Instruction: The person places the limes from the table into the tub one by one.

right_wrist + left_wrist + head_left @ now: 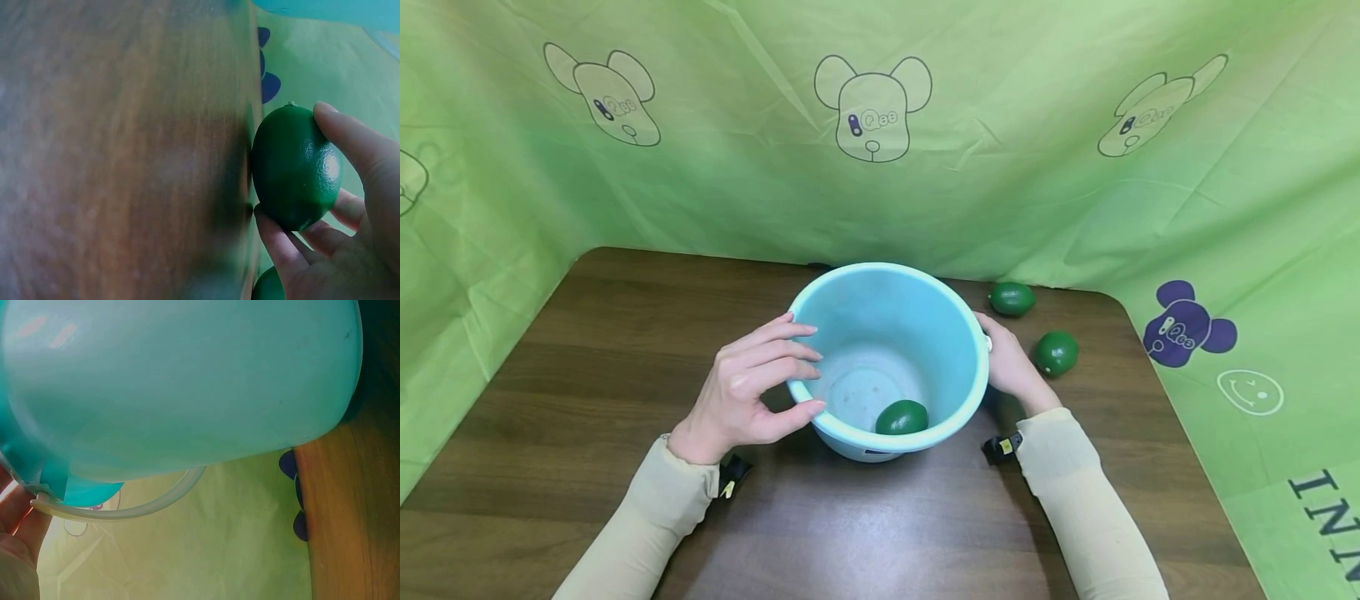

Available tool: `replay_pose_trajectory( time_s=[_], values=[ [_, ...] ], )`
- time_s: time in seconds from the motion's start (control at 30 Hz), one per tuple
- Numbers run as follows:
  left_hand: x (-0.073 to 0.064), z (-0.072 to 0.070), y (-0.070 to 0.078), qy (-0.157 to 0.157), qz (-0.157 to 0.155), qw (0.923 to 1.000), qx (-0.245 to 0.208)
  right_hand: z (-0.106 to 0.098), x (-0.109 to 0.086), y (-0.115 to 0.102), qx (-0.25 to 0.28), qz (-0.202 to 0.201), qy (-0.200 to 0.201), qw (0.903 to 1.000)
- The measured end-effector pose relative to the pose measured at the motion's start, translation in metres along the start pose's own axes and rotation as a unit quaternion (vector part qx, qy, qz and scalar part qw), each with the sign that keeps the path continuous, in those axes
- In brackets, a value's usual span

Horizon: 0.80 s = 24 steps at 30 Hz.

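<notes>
A light blue bucket (925, 325) stands on the table, with one dark green lime (901, 417) lying inside. My left hand (747, 385) holds its left rim, the fingertips reaching over the edge; in the left wrist view fingers sit by the pale handle (144, 512). Close by the bucket's right side is my right hand (1009, 365), fingertips partly hidden by the rim. In the right wrist view, thumb and fingers grip a green lime (297, 167). That lime cannot be seen in the head view.
Two more limes lie right of the bucket: one at the far edge (1011, 298), another nearer the right hand (1056, 353). A green printed curtain (880, 208) hangs behind and beside the brown wooden table (587, 375).
</notes>
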State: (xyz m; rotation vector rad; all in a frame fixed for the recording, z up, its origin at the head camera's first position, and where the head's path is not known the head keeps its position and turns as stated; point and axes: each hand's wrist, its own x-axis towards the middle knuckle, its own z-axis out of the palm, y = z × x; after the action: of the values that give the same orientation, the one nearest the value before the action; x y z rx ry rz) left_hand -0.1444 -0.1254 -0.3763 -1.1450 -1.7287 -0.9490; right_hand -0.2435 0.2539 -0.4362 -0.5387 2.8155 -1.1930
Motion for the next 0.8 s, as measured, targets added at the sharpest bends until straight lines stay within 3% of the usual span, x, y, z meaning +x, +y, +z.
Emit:
replay_pose_trajectory(
  time_s=[0.3, 0.8],
  values=[
    [0.0, 0.0, 0.0, 0.001, 0.003, 1.0, 0.001, -0.001, 0.0, 0.001, 0.001, 0.013, 0.014, 0.9998],
    [-0.001, 0.001, 0.0, 0.001, 0.005, 1.0, 0.002, -0.013, -0.005, -0.007, 0.058, 0.045, 0.043, 0.9963]
  ],
)
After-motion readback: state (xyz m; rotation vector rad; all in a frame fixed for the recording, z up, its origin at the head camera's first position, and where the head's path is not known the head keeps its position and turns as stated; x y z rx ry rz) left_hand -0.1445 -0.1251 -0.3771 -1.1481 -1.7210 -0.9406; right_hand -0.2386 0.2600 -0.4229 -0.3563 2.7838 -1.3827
